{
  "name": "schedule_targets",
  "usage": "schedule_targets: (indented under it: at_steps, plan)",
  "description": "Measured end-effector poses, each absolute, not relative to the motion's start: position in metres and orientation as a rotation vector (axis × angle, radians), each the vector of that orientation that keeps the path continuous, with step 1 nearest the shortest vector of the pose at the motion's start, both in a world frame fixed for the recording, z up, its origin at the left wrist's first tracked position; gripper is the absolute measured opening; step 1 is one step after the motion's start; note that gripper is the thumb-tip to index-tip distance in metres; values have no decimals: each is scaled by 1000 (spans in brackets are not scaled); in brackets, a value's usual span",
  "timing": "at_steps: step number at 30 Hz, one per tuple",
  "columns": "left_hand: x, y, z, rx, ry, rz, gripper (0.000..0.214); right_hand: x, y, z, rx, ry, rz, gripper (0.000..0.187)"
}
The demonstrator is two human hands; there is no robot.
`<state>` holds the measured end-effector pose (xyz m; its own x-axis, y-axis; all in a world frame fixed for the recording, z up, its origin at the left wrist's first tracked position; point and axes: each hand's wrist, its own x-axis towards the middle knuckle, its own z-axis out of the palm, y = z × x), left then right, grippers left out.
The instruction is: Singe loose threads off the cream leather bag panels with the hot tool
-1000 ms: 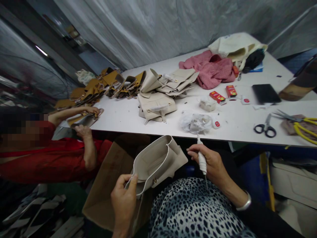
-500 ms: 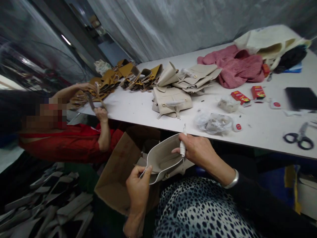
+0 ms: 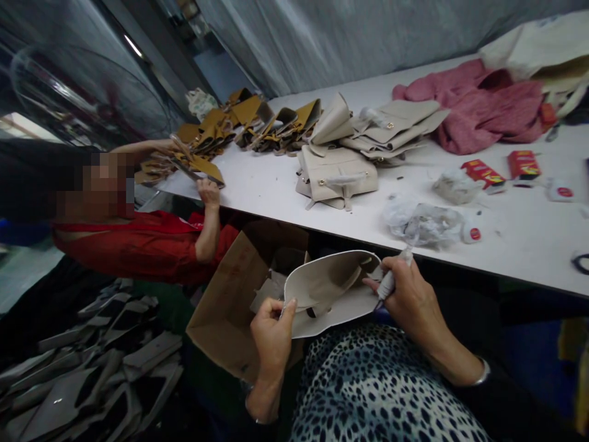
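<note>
A beige handbag [image 3: 331, 294] is held over my lap with its mouth open toward me, showing its pale inside. My left hand [image 3: 273, 337] is closed on its left rim, thumb on top. At the opposite end of the bag, my right hand [image 3: 414, 298] is closed round a slim tool with a white-wrapped handle [image 3: 388, 285]; its exact kind is not clear. The right fingers are close to the bag's rim; whether they also grip it, I cannot tell. Below and left of the bag stands an open cardboard box [image 3: 225, 301] with pale pieces inside.
On the white table [image 3: 267, 190] lie several beige bags [image 3: 340, 178], mustard bags [image 3: 248, 116], a pink cloth [image 3: 483, 110], a plastic bag [image 3: 427, 224] and red boxes [image 3: 524, 166]. A co-worker in red [image 3: 138, 245] handles mustard bags at left. More bags [image 3: 101, 368] are piled lower left.
The handbag has turned and opened wider, hiding its front clasp. My right hand has moved right and slightly down with the tool. The view has shifted; the co-worker's hands have moved on a mustard bag.
</note>
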<state>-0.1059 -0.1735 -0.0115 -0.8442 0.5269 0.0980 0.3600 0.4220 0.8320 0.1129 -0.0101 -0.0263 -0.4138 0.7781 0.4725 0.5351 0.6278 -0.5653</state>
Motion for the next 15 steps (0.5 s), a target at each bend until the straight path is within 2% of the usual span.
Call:
schedule_targets:
  at_steps: [8,15]
  plan:
    - [-97,-169,-8,814,2454,1428,29,120,-11,-36,-1102,-1802,813,23]
    - [-115,-166,-20,672,2521,1441,32,116,-23,-28,-1004,-1746,882,18]
